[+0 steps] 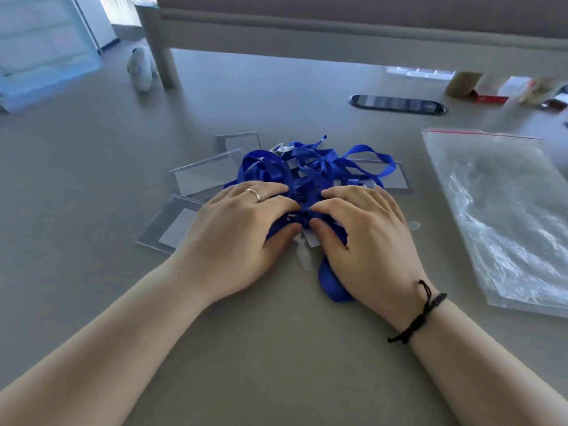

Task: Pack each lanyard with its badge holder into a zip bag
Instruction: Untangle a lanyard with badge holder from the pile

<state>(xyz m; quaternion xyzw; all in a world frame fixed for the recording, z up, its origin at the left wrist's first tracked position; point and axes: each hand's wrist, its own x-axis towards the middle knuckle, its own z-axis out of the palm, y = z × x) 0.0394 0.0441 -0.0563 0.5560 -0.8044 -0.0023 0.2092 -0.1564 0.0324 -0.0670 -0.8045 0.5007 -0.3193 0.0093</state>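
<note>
A tangled heap of blue lanyards [307, 167] lies in the middle of the grey table [92, 186]. Several clear badge holders [199, 176] stick out from under it, mostly on the left. My left hand [236, 229] and my right hand [365, 235] rest side by side on the near edge of the heap, fingers curled into the blue straps. A loop of strap [333, 284] pokes out beneath my right palm. A stack of clear zip bags with a red seal line [504, 216] lies flat to the right, apart from both hands.
A dark oval cable port [398, 104] is set in the table behind the heap. Small boxes and clutter [507, 90] sit at the far right. A pale blue bin [40, 47] and a white object [141, 69] stand far left by a post [159, 47].
</note>
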